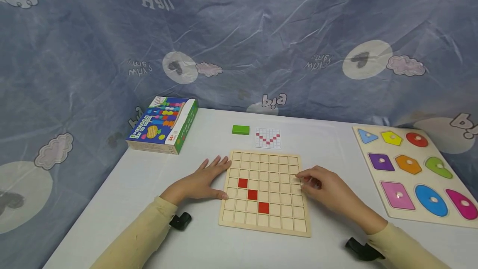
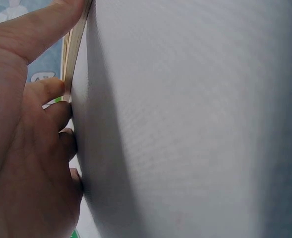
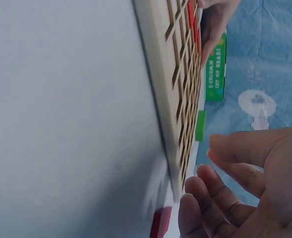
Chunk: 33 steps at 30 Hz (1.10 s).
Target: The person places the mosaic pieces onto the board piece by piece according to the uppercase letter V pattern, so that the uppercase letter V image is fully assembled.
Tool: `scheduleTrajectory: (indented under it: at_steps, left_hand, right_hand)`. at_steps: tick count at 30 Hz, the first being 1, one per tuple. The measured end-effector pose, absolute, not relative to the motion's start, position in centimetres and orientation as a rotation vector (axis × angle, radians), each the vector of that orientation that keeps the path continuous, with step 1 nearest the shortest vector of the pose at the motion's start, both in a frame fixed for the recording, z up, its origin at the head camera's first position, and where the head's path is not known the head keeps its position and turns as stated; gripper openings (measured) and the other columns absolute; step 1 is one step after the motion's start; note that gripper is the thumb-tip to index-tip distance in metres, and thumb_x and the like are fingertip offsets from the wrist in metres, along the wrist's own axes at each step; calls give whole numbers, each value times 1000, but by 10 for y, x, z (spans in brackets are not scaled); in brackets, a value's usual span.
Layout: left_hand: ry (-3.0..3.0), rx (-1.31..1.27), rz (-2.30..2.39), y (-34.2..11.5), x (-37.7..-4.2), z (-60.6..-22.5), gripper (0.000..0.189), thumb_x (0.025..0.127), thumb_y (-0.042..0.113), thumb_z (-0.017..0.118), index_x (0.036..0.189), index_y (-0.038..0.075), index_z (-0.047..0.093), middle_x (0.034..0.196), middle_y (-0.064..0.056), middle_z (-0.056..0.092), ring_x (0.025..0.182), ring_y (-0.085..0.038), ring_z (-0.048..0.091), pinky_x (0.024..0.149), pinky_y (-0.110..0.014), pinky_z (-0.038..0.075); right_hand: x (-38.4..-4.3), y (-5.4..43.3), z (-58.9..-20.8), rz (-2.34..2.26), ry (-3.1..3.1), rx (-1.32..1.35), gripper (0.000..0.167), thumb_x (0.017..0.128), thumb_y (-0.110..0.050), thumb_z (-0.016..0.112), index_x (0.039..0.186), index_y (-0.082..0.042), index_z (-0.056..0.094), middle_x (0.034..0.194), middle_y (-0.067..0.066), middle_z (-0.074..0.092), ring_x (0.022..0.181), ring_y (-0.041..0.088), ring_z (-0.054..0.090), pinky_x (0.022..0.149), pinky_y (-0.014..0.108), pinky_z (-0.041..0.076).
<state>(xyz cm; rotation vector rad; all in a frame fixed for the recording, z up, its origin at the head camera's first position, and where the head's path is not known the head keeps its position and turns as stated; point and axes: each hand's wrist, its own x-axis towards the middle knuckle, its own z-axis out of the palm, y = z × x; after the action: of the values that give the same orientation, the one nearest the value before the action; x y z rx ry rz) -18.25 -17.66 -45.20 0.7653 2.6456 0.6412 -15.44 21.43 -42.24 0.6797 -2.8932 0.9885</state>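
Note:
A square wooden grid board (image 1: 254, 169) lies on the white table with three red tiles (image 1: 252, 194) in a descending diagonal. My left hand (image 1: 201, 181) lies spread at the board's left side, with its fingertips and thumb touching the edge. Beside the right edge is my right hand (image 1: 328, 188), its fingers loosely bent, thumb and fingertips at the border; no piece shows between them in the right wrist view. Below those fingers in that view, a red block (image 3: 160, 221) rests on the table. Behind the board lies a small card (image 1: 267, 138) with a red V pattern on a grid.
A green block (image 1: 240, 130) sits left of the card. At the back left is a colourful box (image 1: 164, 124). A knobbed shape puzzle board (image 1: 407, 184) lies at the right. Patterned blue cloth (image 1: 239, 53) hangs behind the table.

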Motion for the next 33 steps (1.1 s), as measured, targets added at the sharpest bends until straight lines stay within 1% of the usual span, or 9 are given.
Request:
scheduleTrajectory:
  at_steps: [6,9,15,19,22,28,33]
  left_hand:
    - [2644,778,647,-177,-183,-452,107,81,57,79,163,13,24,170,-7,16,157,-30,3,126,-52,-3]
    - [2643,782,655,-177,-183,-452,107,82,56,79,163,12,24,170,-7,16,157,-30,4,126,-52,-2]
    - [2641,788,670,-178,-182,-452,107,82,55,80,163,12,25,169,-8,17,157,-31,4,126,-53,-2]
    - [2644,794,669,-178,-183,-453,106,82,55,79,163,11,25,169,-8,18,157,-31,5,126,-53,-2]
    - [2639,789,667,-178,-183,-452,107,82,55,79,163,12,25,170,-8,17,157,-30,4,126,-53,-2]
    - [2634,779,656,-178,-182,-452,107,83,56,78,163,13,23,170,-6,15,157,-29,2,126,-52,-2]
    - [2634,782,663,-178,-182,-452,106,83,55,79,163,12,23,170,-7,15,157,-30,3,126,-53,-2]
  right_hand:
    - [-160,234,-432,912,-2896,597,27,88,-7,78,115,-14,76,91,-8,63,78,4,55,68,24,50]
    - [-163,241,-436,893,-2903,567,28,88,-7,79,115,-13,76,93,-7,65,79,5,56,68,24,50]
    - [-165,249,-438,852,-2947,516,30,87,-8,79,116,-11,74,97,-1,66,82,11,59,69,28,52]
    - [-165,251,-438,831,-2966,472,30,86,-8,79,116,-8,74,103,5,67,85,15,61,71,32,54]
    - [-166,251,-438,811,-2970,443,31,86,-10,80,116,-6,74,103,7,67,85,17,61,72,35,54]
    - [-166,250,-438,781,-2968,406,32,85,-11,81,115,-3,75,95,5,65,82,18,58,70,35,50]
    - [-165,249,-439,783,-2969,404,33,84,-11,82,115,-4,74,98,6,66,84,19,59,72,38,52]
